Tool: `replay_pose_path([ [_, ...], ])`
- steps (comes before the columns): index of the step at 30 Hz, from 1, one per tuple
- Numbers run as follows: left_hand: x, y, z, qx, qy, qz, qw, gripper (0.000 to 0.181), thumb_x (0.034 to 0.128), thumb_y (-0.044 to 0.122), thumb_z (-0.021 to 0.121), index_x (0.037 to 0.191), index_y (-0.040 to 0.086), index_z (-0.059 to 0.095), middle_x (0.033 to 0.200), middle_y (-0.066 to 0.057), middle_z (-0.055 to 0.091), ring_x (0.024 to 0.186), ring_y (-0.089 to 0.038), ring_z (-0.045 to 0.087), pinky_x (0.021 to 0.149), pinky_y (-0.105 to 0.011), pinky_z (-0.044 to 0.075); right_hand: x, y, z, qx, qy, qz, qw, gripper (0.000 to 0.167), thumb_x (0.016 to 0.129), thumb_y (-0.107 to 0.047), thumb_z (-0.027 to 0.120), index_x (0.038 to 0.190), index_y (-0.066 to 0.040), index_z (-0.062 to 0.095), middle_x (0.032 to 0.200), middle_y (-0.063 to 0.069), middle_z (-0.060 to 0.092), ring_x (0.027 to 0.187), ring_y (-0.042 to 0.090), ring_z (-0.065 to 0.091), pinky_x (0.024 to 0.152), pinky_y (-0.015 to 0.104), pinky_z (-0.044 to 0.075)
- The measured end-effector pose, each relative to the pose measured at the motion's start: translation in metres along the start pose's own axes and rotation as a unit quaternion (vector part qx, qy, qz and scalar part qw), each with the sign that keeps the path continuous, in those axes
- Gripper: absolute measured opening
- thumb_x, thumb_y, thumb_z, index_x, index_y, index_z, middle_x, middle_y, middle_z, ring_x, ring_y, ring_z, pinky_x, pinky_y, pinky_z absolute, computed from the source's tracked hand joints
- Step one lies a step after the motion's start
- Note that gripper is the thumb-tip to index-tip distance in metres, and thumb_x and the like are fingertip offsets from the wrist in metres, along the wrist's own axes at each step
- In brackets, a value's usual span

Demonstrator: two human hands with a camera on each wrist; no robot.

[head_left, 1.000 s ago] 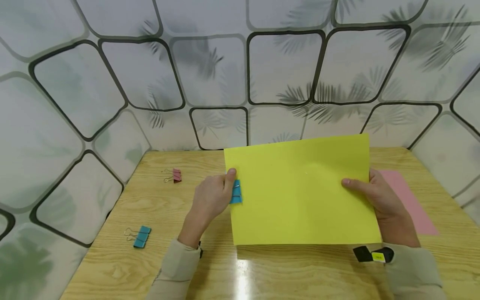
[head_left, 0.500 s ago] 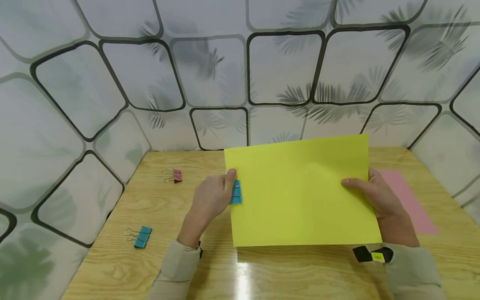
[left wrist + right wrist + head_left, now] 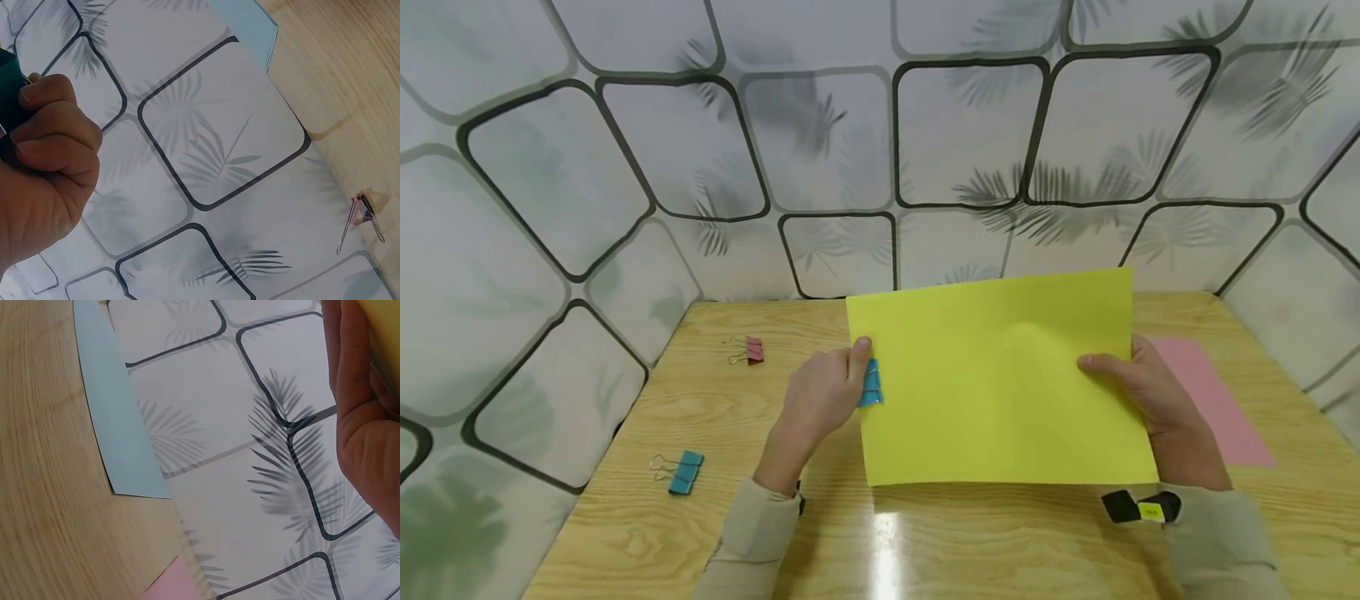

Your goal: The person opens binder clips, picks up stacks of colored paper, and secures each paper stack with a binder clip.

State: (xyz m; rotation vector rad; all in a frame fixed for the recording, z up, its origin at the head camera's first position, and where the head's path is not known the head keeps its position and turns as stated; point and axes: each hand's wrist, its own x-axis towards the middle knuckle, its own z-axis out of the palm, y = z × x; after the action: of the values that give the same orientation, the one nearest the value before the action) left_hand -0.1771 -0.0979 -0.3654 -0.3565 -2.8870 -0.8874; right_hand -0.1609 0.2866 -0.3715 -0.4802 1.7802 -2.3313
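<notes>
your left hand [image 3: 822, 392] grips one blue clip [image 3: 870, 384], right hand [image 3: 1153, 392] one yellow sheet [image 3: 985, 383] (wrist label [image 3: 1151, 511] illegible). left of the sheet: two loose clips [image 3: 686, 472].

Left grip [image 3: 826, 390] curled (thumb [image 3: 860, 358] upright).

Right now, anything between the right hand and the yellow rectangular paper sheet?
Nothing visible: the right hand grips the yellow rectangular paper sheet directly at its right edge. The blue binder clip gripped by the left hand is at the opposite edge.
</notes>
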Motion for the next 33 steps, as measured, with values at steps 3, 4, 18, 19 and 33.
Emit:
replay_pose_path([
  [3,0.001,-0.001,-0.001,-0.003,0.0,-0.002,1.0,0.062,0.1079,0.05,0.025,0.062,0.013,0.045,0.055,0.001,0.038,0.047,-0.015,0.038,0.045,-0.029,0.03,0.0,-0.001,0.0,-0.002,-0.001,0.0,1.0,0.035,0.1,0.009,0.044,0.115,-0.012,0.068,0.097,0.005,0.074,0.079,0.02,0.074,0.064,0.035,0.059],
  [4,0.001,-0.001,-0.001,-0.006,0.001,-0.003,1.0,0.061,0.1078,0.049,0.026,0.063,0.013,0.045,0.055,0.0,0.038,0.047,-0.015,0.038,0.046,-0.028,0.03,0.0,-0.001,0.0,-0.003,-0.001,0.0,1.0,0.035,0.1,0.009,0.044,0.115,-0.012,0.068,0.097,0.004,0.074,0.079,0.02,0.074,0.064,0.035,0.059],
  [18,-0.001,-0.024,-0.028,-0.22,-0.186,0.006,0.9575,0.041,0.1019,0.046,0.052,0.091,0.007,0.056,0.084,-0.013,0.057,0.068,-0.023,0.055,0.062,-0.037,0.054,-0.002,-0.002,0.002,-0.006,0.005,0.005,1.0,0.032,0.1,0.009,0.045,0.115,-0.01,0.066,0.097,0.006,0.074,0.08,0.022,0.074,0.064,0.036,0.059],
  [19,-0.001,-0.028,-0.031,-0.234,-0.208,0.014,0.9498,0.038,0.1016,0.043,0.054,0.095,0.006,0.056,0.088,-0.014,0.057,0.073,-0.025,0.057,0.066,-0.038,0.057,-0.002,-0.001,0.002,-0.008,0.004,0.004,1.0,0.032,0.1,0.009,0.045,0.116,-0.01,0.066,0.097,0.006,0.074,0.08,0.022,0.074,0.064,0.036,0.059],
  [33,-0.002,-0.052,-0.059,-0.369,-0.183,0.005,0.9113,0.037,0.098,0.018,0.061,0.125,-0.006,0.054,0.11,-0.012,0.059,0.105,-0.036,0.062,0.095,-0.039,0.052,0.003,0.002,-0.001,-0.07,-0.083,-0.027,0.9937,0.035,0.103,0.008,0.04,0.131,-0.006,0.056,0.113,0.007,0.07,0.095,0.022,0.072,0.074,0.039,0.06],
])
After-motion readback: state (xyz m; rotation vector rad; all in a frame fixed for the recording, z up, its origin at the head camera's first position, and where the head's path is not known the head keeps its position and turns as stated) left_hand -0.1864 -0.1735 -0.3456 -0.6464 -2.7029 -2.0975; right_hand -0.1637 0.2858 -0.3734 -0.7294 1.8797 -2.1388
